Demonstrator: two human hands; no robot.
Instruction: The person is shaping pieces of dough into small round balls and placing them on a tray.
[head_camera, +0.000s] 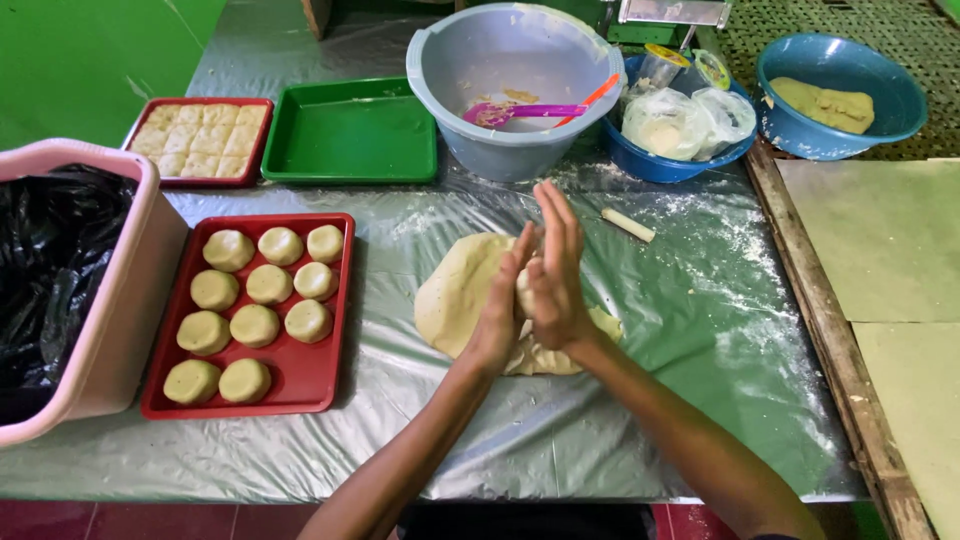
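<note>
Head view: left hand (500, 310) and right hand (556, 270) press a dough piece (524, 290) between flat palms.

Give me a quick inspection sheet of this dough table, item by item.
Surface: table under clear plastic, dusted with flour.
Job's things: dough slab; small dough piece between the palms; red tray with eleven dough rounds.
Clutter: grey basin with utensils, green tray, two blue bowls, second red tray with dough squares.
Grippers: left hand and right hand pressed together.
Cables: nothing seen.
Surroundings: pink bin with black liner, green wall.
</note>
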